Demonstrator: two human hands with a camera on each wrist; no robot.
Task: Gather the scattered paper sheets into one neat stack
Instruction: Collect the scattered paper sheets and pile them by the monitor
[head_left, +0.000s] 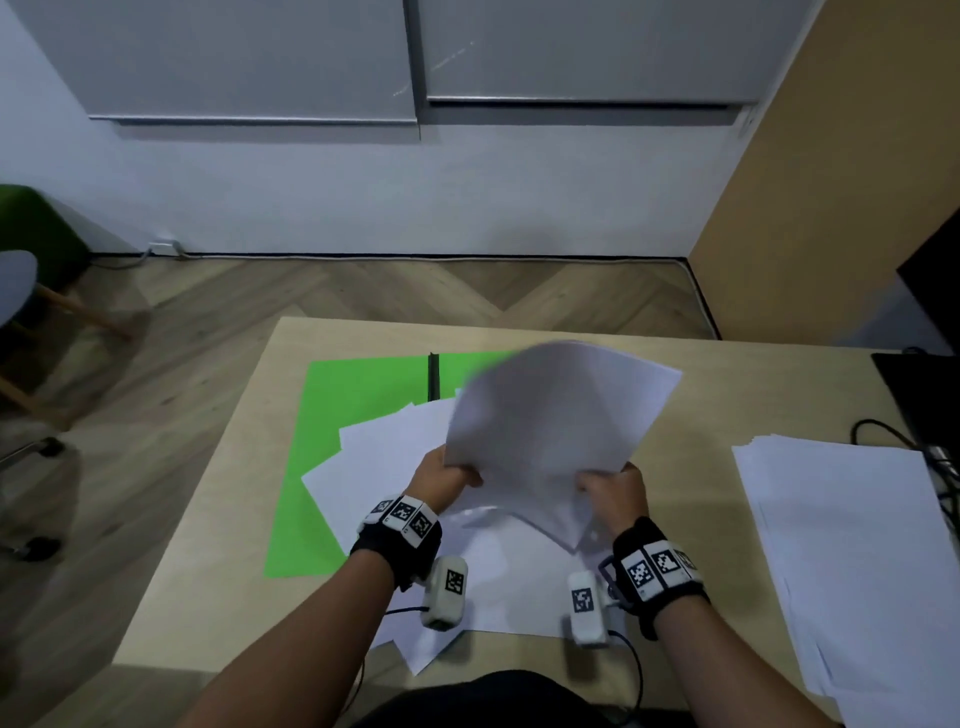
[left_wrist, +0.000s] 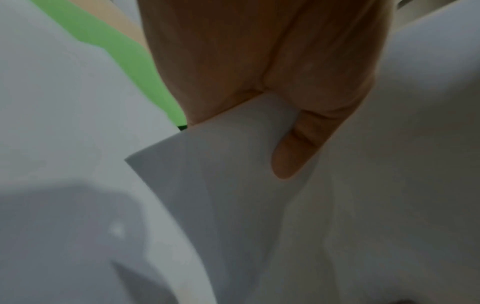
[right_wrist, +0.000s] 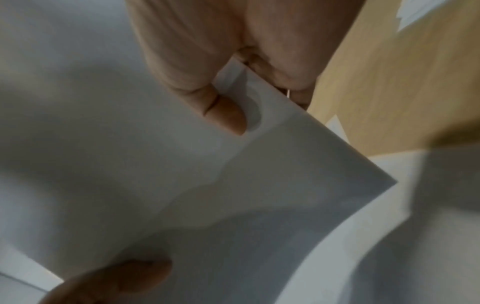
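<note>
Both hands hold up a bundle of white paper sheets (head_left: 556, 431) above the table, tilted and fanned unevenly. My left hand (head_left: 447, 475) pinches the bundle's lower left edge; in the left wrist view its thumb (left_wrist: 293, 152) lies on the held sheets (left_wrist: 233, 185). My right hand (head_left: 613, 493) pinches the lower right edge, with its thumb (right_wrist: 228, 117) pressed on the paper bundle (right_wrist: 272, 174). More loose white sheets (head_left: 384, 467) lie scattered beneath on the green mat (head_left: 332, 415) and reach the table's near edge.
A separate pile of white sheets (head_left: 857, 561) lies at the right of the wooden table (head_left: 249, 467). A black bar (head_left: 433, 374) crosses the green mat at the back. Black cables (head_left: 893, 436) and a dark device sit at the far right edge.
</note>
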